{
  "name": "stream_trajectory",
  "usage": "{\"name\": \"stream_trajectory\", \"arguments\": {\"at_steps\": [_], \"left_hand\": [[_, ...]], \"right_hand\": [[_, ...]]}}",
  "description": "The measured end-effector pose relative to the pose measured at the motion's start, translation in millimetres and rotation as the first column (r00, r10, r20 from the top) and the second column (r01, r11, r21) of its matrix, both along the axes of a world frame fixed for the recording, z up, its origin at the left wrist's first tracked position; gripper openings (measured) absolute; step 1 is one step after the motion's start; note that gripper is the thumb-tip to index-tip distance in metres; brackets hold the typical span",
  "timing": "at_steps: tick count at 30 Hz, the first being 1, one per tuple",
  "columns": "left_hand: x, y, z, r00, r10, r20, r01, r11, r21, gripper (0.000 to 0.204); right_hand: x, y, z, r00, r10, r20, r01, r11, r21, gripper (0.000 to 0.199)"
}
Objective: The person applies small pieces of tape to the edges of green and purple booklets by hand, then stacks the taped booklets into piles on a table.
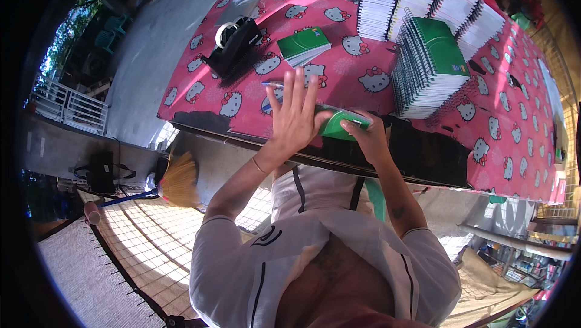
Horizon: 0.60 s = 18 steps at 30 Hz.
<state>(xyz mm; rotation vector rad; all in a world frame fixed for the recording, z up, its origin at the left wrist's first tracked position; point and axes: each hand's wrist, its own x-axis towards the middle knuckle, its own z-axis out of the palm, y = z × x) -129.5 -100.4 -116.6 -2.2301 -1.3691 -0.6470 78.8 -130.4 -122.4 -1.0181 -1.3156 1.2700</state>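
Table (339, 79) w/ pink cloth: notebook stacks (430, 64), prob. tape dispenser (233, 40).

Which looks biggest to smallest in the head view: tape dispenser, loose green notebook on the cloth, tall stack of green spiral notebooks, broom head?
1. Stack of green spiral notebooks
2. Tape dispenser
3. Loose green notebook and broom head: they look alike, and the broom lies lower, farther from the camera, so no ranking between them.

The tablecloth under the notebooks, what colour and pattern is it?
The tablecloth is pink-red with repeated white cartoon cat faces, seen best in the head view.
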Motion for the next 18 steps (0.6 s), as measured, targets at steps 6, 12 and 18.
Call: {"name": "stream_trajectory", "arguments": {"at_steps": [6,12,18], "left_hand": [[0,-50,-37,0.981,-0.19,-0.045,0.185,0.977,-0.104,0.085],[4,-41,-11,0.988,-0.153,-0.017,0.145,0.964,-0.224,0.085],[14,-9,14,0.994,-0.092,0.064,0.1,0.986,-0.132,0.086]], "right_hand": [[5,5,2,0.999,0.014,0.043,-0.015,1.0,0.019,0.03],[1,4,4,0.993,0.023,0.114,-0.028,0.999,0.035,0.028],[-6,8,-7,0.979,0.022,0.204,-0.046,0.992,0.115,0.03]]}}
